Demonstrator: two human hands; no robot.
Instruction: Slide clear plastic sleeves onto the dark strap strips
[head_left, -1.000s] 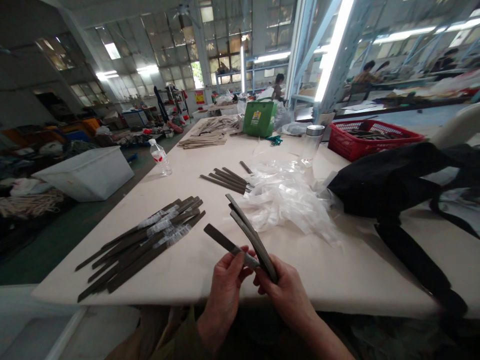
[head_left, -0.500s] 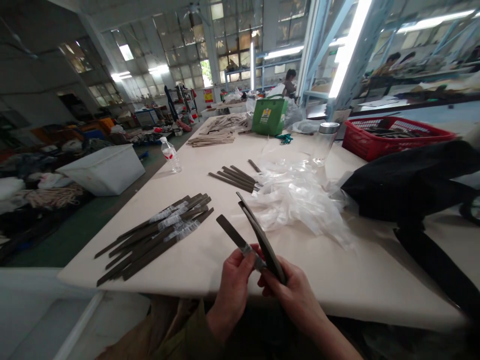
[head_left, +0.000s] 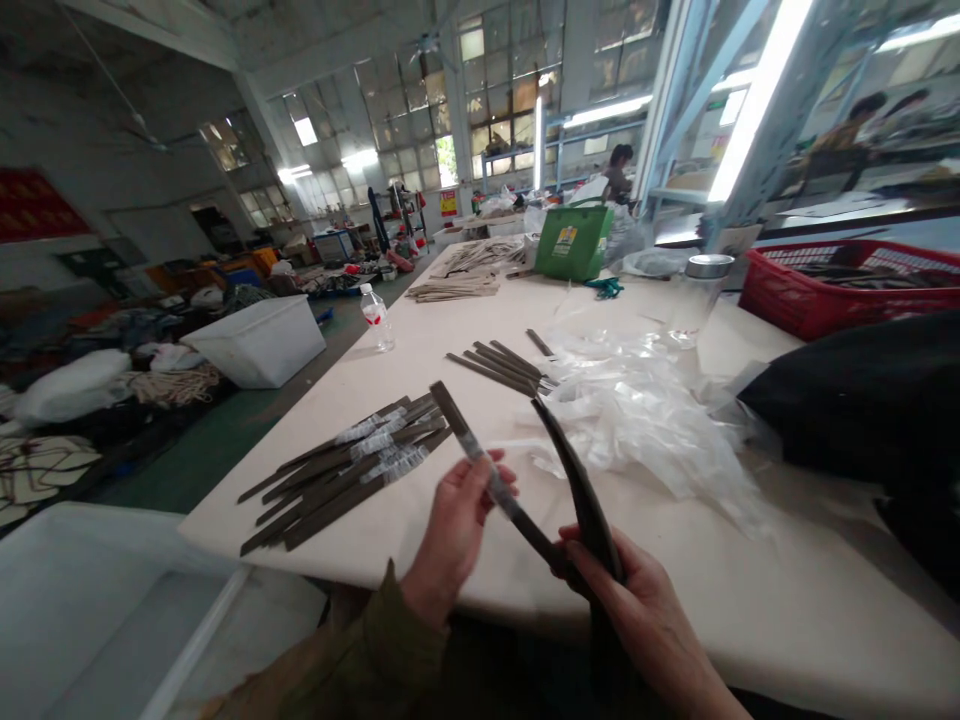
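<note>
My left hand (head_left: 461, 525) pinches a dark grey-brown fabric strip (head_left: 452, 412) at a clear plastic band wrapped round its middle. The strip slants down to my right hand (head_left: 630, 590), whose fingers close round its lower end. Also in my right hand is a bundle of similar dark strips (head_left: 574, 470), bowed and pointing up. To the left, a pile of banded strips (head_left: 349, 475) lies on the table (head_left: 360, 375). Further back are several more strips (head_left: 499, 365), their right ends by crumpled clear plastic (head_left: 637, 400).
A water bottle (head_left: 376, 318) stands on the table's left side. Behind the plastic are a green bag (head_left: 574, 243), a glass jar (head_left: 694, 300) and a red basket (head_left: 787, 295). A black bag (head_left: 862, 400) lies at right. White bins (head_left: 259, 340) stand on the left.
My left hand has moved away from my right, up along the banded strip, so more of the strip shows between them. The view has turned left.
</note>
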